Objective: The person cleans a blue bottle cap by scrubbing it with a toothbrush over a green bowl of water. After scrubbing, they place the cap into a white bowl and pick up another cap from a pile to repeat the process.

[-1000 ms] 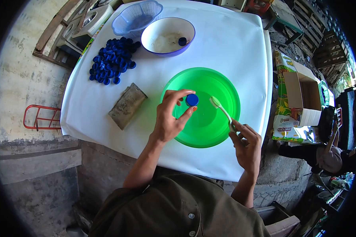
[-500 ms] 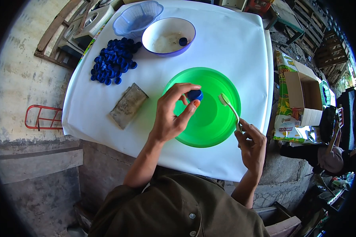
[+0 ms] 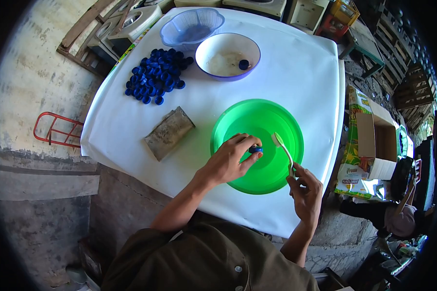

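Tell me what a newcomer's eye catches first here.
Probably the green round basin near the front of the white-covered table; the left hand pinches a blue round cap over it, and the right hand holds a white-and-green toothbrush. Next, the heap of blue round caps at the table's far left.

My left hand (image 3: 230, 160) masks part of a blue bottle cap (image 3: 256, 150) and the rim of the green basin (image 3: 260, 188); my right hand (image 3: 306, 189) conceals the lower handle of the toothbrush (image 3: 287, 153). Heaped caps (image 3: 158, 75) partly hide one another, and the frame's lower edge crops my olive-brown shirt (image 3: 199, 262).
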`<state>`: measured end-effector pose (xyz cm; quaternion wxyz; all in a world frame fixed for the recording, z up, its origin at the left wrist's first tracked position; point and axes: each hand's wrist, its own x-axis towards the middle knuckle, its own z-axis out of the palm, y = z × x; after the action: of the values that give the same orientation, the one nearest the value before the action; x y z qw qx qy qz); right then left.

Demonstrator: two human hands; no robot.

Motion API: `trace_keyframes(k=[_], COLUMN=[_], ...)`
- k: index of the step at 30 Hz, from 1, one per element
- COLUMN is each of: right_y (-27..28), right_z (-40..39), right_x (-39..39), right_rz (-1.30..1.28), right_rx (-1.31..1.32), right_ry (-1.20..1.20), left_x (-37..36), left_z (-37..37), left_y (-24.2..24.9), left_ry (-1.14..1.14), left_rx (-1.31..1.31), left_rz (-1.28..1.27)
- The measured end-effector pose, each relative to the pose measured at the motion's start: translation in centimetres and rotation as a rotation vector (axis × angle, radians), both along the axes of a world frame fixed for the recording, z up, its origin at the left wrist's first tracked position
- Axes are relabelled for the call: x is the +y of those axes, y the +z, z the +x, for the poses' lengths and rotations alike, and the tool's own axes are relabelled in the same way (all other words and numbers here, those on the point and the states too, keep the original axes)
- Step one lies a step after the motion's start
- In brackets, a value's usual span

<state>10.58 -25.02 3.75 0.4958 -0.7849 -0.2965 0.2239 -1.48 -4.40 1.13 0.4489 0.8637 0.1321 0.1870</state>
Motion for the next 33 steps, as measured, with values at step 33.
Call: trace_keyframes(k=[33], right_y=[-1.3], right_z=[0.2], right_x=[0.4], right_rz=[-0.089], right_rx=[0.084], right_ry=[-0.031], left_x=[25.6], left_z=[21.4], left_y=[-5.3], left_ry=[0.496], left_rx=[0.484], left_rz=[0.045])
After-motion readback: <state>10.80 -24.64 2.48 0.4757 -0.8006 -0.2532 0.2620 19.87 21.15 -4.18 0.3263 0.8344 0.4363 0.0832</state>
